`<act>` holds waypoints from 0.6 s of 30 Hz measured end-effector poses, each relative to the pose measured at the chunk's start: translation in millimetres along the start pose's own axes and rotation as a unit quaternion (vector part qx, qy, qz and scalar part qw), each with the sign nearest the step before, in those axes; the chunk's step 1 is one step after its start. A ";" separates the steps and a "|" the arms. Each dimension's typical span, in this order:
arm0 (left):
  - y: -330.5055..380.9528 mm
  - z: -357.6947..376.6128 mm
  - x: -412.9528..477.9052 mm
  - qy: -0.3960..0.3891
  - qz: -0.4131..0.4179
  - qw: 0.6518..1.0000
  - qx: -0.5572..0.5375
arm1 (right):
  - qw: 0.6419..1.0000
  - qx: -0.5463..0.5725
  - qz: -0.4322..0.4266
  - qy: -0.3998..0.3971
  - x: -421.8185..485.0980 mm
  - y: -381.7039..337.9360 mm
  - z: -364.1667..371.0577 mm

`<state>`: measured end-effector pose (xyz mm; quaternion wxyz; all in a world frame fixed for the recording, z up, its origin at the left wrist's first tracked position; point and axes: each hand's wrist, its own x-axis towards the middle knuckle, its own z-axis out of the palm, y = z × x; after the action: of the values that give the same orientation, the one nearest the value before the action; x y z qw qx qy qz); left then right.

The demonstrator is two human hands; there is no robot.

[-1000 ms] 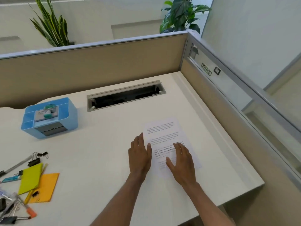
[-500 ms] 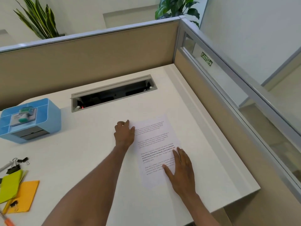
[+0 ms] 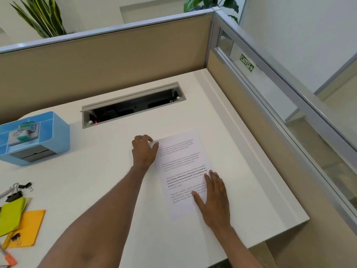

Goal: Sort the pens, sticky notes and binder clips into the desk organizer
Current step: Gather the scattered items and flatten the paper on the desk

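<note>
A blue desk organizer (image 3: 58, 132) stands at the far left of the white desk, with a small grey and green item in its top. Green sticky notes (image 3: 11, 215) and orange sticky notes (image 3: 31, 227) lie at the left edge. Black binder clips (image 3: 21, 189) and pens (image 3: 8, 258) lie among them, partly cut off. A printed paper sheet (image 3: 179, 157) lies in the middle right. My left hand (image 3: 144, 151) pinches the sheet's upper left corner. My right hand (image 3: 214, 200) rests flat on its lower right part, fingers spread.
An open cable tray (image 3: 133, 105) is sunk into the desk behind the sheet. Beige partition walls (image 3: 96, 64) close the back and right sides. The desk's front edge (image 3: 270, 240) runs close to my right arm. Plants (image 3: 42, 16) stand behind the partition.
My left hand slid up from beside the right hand to the sheet's upper left corner and curled its fingers on it. The view shifted right, pushing the stationery toward the left edge.
</note>
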<state>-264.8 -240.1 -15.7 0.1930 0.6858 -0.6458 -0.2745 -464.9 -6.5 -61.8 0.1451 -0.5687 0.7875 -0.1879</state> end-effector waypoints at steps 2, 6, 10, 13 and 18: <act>1.6 -1.8 3.6 0.002 -0.014 0.999 -0.041 | 1.000 0.003 -0.001 0.004 -0.3 -0.1 0.0; 1.7 -7.5 5.4 0.002 -0.051 0.989 -0.138 | 1.000 0.010 -0.006 0.011 -0.2 -0.7 -1.8; 0.2 -13.2 7.3 -0.032 -0.080 0.970 -0.228 | 0.999 0.047 0.001 0.009 0.5 -3.1 -5.2; -2.5 -22.6 7.2 -0.063 -0.097 0.944 -0.309 | 0.993 0.101 0.033 0.046 10.0 -8.5 -16.0; -14.8 -51.6 8.4 -0.091 -0.094 0.915 -0.383 | 0.973 0.210 0.077 0.062 46.1 -22.9 -39.0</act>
<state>-220.8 -251.7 14.0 0.3546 0.5892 -0.4385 -0.5786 -477.2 -51.6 -17.3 0.2264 -0.4506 0.7791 -0.3724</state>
